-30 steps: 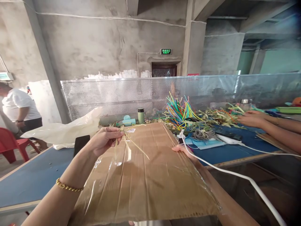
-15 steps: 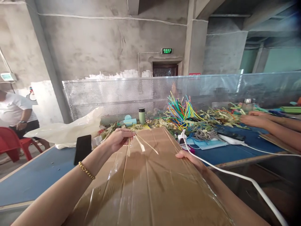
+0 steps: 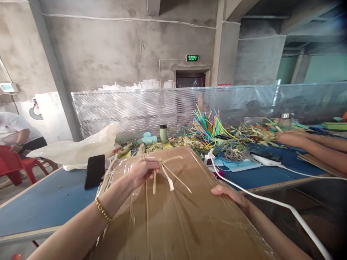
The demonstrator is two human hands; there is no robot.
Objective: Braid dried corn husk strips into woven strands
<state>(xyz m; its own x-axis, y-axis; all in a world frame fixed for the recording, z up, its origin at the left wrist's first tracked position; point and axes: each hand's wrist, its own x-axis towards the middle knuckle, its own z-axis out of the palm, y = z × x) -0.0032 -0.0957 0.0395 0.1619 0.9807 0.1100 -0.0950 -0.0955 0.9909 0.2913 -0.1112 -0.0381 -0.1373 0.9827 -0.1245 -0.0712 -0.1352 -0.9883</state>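
My left hand (image 3: 145,171) is closed in a pinch on several pale, dry strips (image 3: 170,183) that look like plant husk. The strips fan out from the fingertips over a large brown cardboard sheet (image 3: 162,216) covered in clear plastic film. At the sheet's right edge is my right hand (image 3: 226,192), thumb on top and the other fingers hidden beneath, gripping the cardboard. The sheet lies between my forearms, its far end reaching over the table.
A black phone (image 3: 94,171) and a cream plastic bag (image 3: 81,146) lie on the blue table (image 3: 40,202) at left. Colourful stems (image 3: 210,126), a green bottle (image 3: 163,133) and dry husks sit behind. A white cable (image 3: 265,198) crosses at right, near a co-worker's hands (image 3: 294,138).
My left hand has moved right and nearer with the strips, farther over the cardboard. My right hand has shifted nearer and right along the edge. The sheet's near part has swung right.
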